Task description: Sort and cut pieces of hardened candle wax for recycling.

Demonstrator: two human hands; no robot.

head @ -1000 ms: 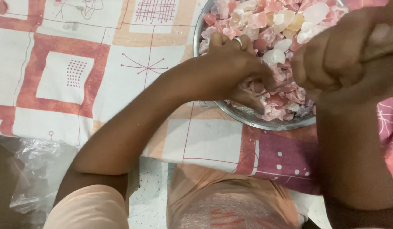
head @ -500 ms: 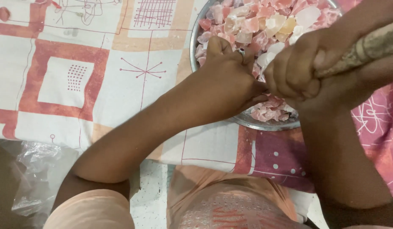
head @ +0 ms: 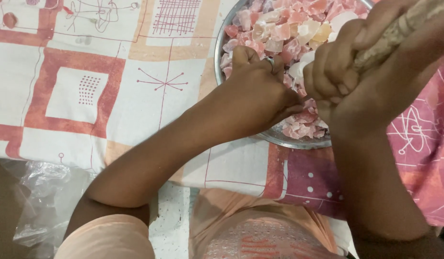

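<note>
Lap: your peach-coloured top [head: 260,235] fills the near edge, with a crinkled clear plastic bag [head: 37,211] to your left on the floor.
Cloth: the patterned cloth [head: 87,91] lies flat under the work, seemingly to catch stray bits.
Left hand [head: 258,93]: it rests in the bowl, fingers curled down into the chunks; whether they pinch one, you cannot tell.
Right hand [head: 356,72]: your fist is pressed tight around a rough wooden stick [head: 404,26], held slanted over the bowl.
Bowl: the round metal bowl [head: 279,138] holds the pink and white chunks [head: 279,29].
In the way: both hands cover the bowl's near half.
</note>
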